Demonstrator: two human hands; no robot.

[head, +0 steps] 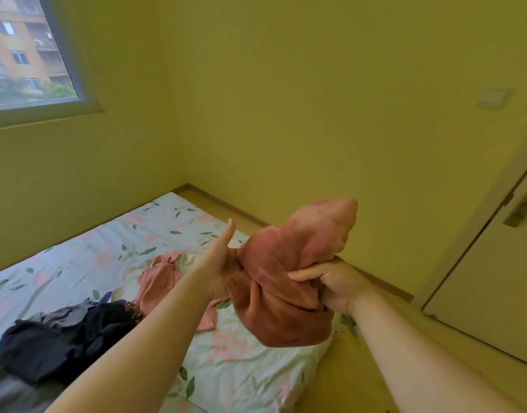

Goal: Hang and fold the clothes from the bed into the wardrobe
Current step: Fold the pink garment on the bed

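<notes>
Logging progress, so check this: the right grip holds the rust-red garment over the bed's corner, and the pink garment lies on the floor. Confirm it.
Not quite. The pink garment lies on the bed, not the floor; the head view shows it. The right grip does hold the rust-red garment over the bed's corner.

view: one wide camera worn on the person's head.
faces: forward and down, toward the corner of the yellow-green painted walls (316, 99).
below: the low bed with the pale flowery sheet (77, 263) lies under it.
near: the left hand (220, 263) and right hand (334, 287) meet at the rust-red fleecy cloth (286, 263), close in the middle.
left edge: grey-framed glass window (26, 55), high up.
right edge: pale flat door (495, 293).
</notes>
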